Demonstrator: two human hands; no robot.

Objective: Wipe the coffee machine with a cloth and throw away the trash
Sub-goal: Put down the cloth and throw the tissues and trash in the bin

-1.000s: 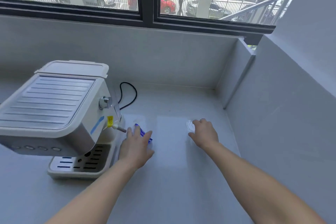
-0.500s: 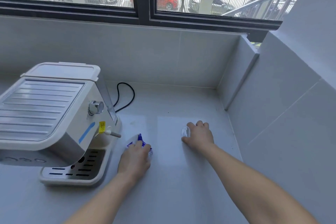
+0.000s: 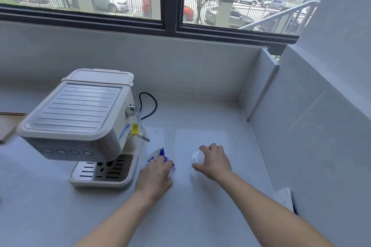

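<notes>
A cream and silver coffee machine (image 3: 80, 118) stands on the left of the pale counter (image 3: 200, 216), drip tray toward me. Just right of its base lies a blue and white crumpled wrapper (image 3: 158, 156), and my left hand (image 3: 155, 176) is closed over it. A small clear plastic cup (image 3: 197, 157) lies on its side further right, with my right hand (image 3: 214, 162) gripping it from the right. No cloth is in view.
The machine's black cord (image 3: 148, 104) loops behind it toward the back wall. Tiled walls close off the back and the right side. A white flat object (image 3: 285, 196) sits at the counter's right edge. A brown board (image 3: 8, 124) shows at far left.
Both hands drew slightly back toward me and closed: the left on the wrapper, the right on the clear cup. The camera shifted, bringing the machine further into view.
</notes>
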